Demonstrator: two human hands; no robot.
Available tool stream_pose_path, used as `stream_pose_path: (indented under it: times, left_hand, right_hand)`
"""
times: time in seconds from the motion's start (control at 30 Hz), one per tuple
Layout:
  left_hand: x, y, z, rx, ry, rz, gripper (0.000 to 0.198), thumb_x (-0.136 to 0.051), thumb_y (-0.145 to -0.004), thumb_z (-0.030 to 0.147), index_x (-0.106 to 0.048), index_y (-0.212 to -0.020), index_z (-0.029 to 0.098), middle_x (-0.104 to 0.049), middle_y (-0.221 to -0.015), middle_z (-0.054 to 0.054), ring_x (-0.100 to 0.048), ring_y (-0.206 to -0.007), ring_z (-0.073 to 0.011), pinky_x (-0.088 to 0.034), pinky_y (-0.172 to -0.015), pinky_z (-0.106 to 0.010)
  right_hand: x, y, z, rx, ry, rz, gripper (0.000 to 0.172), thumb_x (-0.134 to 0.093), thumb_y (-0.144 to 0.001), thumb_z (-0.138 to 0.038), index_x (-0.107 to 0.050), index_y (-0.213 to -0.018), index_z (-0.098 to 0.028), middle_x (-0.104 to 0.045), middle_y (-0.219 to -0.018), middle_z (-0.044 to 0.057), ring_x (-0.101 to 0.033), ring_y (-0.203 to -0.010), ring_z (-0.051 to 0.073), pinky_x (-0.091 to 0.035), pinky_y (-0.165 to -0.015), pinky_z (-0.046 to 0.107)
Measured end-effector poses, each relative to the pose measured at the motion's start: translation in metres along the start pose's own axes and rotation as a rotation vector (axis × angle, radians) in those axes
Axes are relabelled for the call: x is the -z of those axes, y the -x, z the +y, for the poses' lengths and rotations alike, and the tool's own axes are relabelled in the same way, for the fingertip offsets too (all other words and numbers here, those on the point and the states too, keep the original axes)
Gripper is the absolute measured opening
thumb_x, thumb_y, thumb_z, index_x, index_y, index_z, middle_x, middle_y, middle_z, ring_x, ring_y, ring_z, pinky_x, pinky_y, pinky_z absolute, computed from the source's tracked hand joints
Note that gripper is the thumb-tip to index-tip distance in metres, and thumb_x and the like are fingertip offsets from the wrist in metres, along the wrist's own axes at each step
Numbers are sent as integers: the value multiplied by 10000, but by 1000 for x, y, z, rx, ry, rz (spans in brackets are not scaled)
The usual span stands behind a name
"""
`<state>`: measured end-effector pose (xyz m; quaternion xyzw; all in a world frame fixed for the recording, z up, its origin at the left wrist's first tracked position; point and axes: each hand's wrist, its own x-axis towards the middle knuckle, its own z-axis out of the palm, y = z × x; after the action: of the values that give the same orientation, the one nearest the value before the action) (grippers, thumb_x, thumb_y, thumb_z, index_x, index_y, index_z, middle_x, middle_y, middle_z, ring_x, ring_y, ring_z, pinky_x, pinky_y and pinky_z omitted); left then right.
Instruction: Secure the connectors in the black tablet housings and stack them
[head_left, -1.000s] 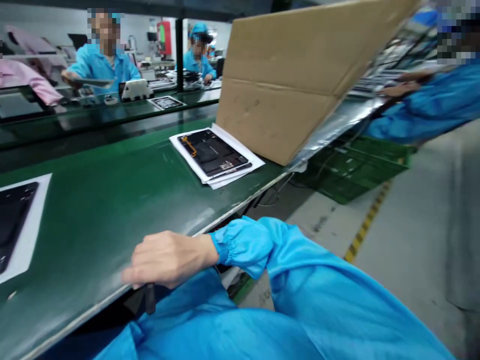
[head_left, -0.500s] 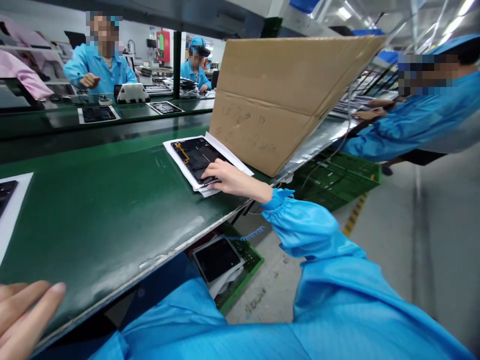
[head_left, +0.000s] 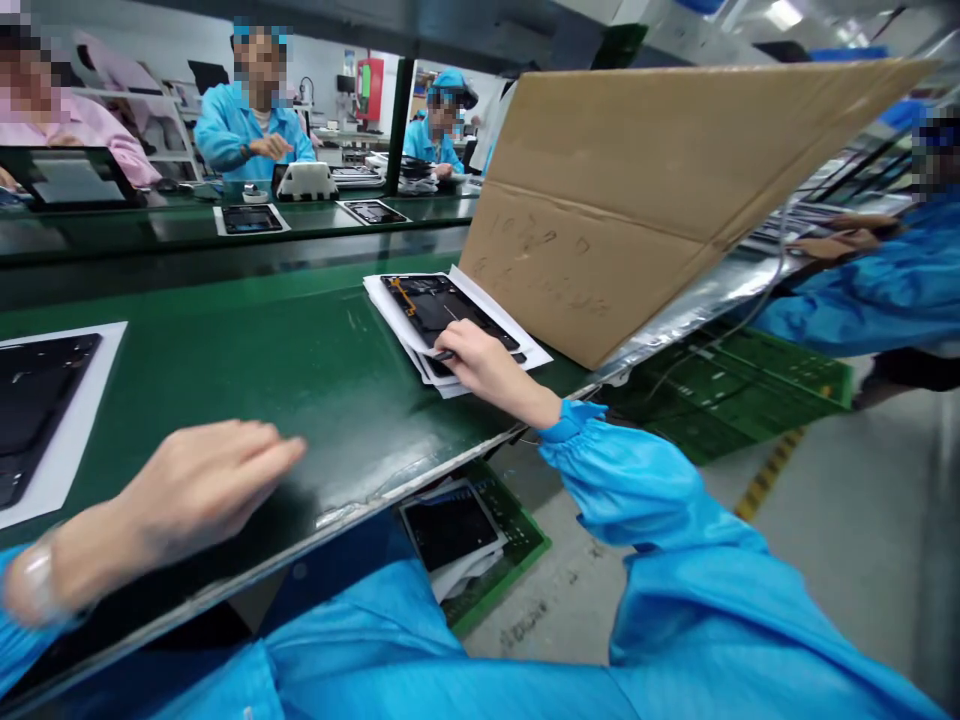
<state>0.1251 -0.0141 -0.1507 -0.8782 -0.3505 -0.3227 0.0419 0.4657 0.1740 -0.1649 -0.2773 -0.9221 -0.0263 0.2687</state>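
"Across the foreground, green-topped workbench (head_left: pixel 247 350). And standing tall at its right end?"

"Large creased cardboard sheet (head_left: pixel 660 160), tilted, perhaps propped as a divider from the blue-sleeved co-worker (head_left: pixel 862 300)."

"Below the near edge?"

"Green plastic crate (head_left: pixel 529 525), with a dark tablet panel (head_left: pixel 450 527) inside; likely set low to save bench space."

"Why white paper sheets (head_left: pixel 535 356) up top?"

"Presumably to guard against scratches."

"And resting on those?"

"Black tablet rear housing (head_left: pixel 435 300), near the right end of the bench, just this side of the cardboard. Lying flat, inside upward, with rounded corners and another dark edge peeking out beneath."

"Left hand (head_left: pixel 210 480)?"

"Over bare bench, blurred, with fingers nearly straight and together; gripping nothing visible."

"Right hand (head_left: pixel 484 365)?"

"At the housing's near side, with fingers curled close, seemingly pinched on something; perhaps placed there to work or steady. Whether also gripping paper, impossible to tell."

"Smallest details?"

"Orange flex cable (head_left: pixel 406 297) along the housing's left side; dark slim handle (head_left: pixel 444 355) at the right fingertips."
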Motion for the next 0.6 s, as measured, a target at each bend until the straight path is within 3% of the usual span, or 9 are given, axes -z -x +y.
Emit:
stream_pose_path:
  times: [0.07, 0.13, 0.27, 0.37, 0.43, 0.5, 0.6]
  left_hand:
    - [-27, -43, -14, 319, 282, -87, 222, -529, -938, 247, -725, -1041, 267, -718, -844, -27, -678, -722, -160, -576, -666, -254]
    - [-56, -88, -26, 744, 819, -116, 206, -619, -929, 358, -688, -1033, 194, -719, -900, -68, -678, -704, -158, -581, -691, -261]
    - [-113, -165, -43, 879, 1130, -105, 492, -588, -936, 599, -624, -1089, 133, -744, -1000, -181, -743, -829, -239, -623, -787, -351]
    - [-143, -201, -48, 954, 1177, 18, 406, -623, -954, 496, -630, -1086, 112, -736, -1043, -172, -731, -901, -243, -616, -846, -394]
    - [-151, -208, -49, 1003, 1150, 115, 286, -644, -951, 333, -627, -1120, 103, -722, -1080, -141, -716, -936, -230, -607, -874, -422]
    - [-144, -199, -49, 1007, 1126, 190, 243, -647, -900, 185, -638, -1123, 90, -720, -1095, -125, -702, -985, -225, -584, -938, -422]
    - [-104, -157, -48, 952, 1116, 256, 285, -655, -814, 120, -683, -1097, 101, -743, -1085, -88, -685, -1067, -235, -527, -1045, -381]
  right_hand:
    - [5, -5, 4, -24, -21, 98, 149, -453, -921, -105, -536, -872, -218, -595, -906, 77, -550, -893, 233, -442, -779, 352]
    - [8, -10, 7, -40, -37, 176, 125, -464, -957, -156, -526, -869, -221, -595, -884, 72, -558, -862, 232, -443, -762, 360]
    - [4, -11, 3, -8, -66, 211, 157, -485, -982, -221, -524, -830, -229, -579, -818, 60, -556, -806, 232, -445, -716, 362]
    - [-5, -6, -7, 26, -85, 186, 202, -478, -998, -243, -552, -810, -235, -594, -799, 62, -559, -789, 235, -456, -702, 366]
    - [-7, -1, -16, 31, -99, 194, 194, -501, -1003, -281, -592, -838, -238, -631, -833, 72, -582, -809, 242, -478, -724, 379]
    - [-5, 7, -27, 4, -113, 243, 161, -523, -1006, -328, -637, -938, -237, -671, -938, 95, -616, -887, 254, -503, -780, 399]
    - [4, 21, -47, -64, -211, 453, 266, -476, -1034, -392, -684, -1048, -228, -700, -1003, 103, -653, -924, 252, -519, -802, 407]
